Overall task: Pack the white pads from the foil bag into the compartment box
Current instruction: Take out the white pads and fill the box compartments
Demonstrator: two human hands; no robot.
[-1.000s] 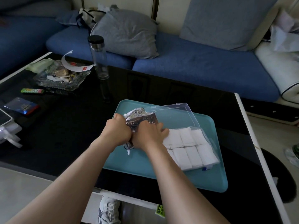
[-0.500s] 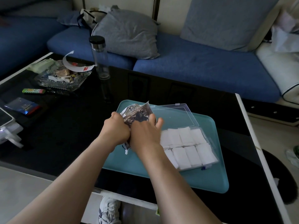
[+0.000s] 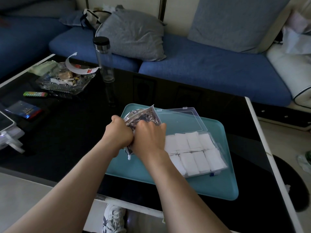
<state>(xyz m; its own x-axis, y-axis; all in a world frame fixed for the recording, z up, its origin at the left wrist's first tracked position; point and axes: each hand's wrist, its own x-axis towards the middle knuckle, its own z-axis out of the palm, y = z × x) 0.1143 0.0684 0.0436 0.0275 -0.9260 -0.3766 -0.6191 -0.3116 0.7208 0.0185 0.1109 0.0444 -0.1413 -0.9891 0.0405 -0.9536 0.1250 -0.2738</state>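
A crumpled silver foil bag (image 3: 143,116) stands above the left part of a teal tray (image 3: 217,185). My left hand (image 3: 118,132) grips the bag's left side, fingers curled round it. My right hand (image 3: 149,137) grips the bag's right side, its fingers curled into the foil near the opening. Right of my hands lies the clear compartment box (image 3: 218,145), its lid (image 3: 181,118) folded open toward the back. Several white pads (image 3: 195,152) fill its compartments in two rows. My right wrist hides the box's left end.
The tray lies on a black glass table (image 3: 70,132). A clear bottle with a black cap (image 3: 104,59) stands behind the tray. A glass dish of scraps (image 3: 65,79), a green lighter (image 3: 35,94) and a phone (image 3: 5,121) lie left. A blue sofa (image 3: 210,68) runs behind.
The foil bag's top has lifted and opened out upward. My right hand's fingers have curled deeper into the foil; both hands stay together on the bag.
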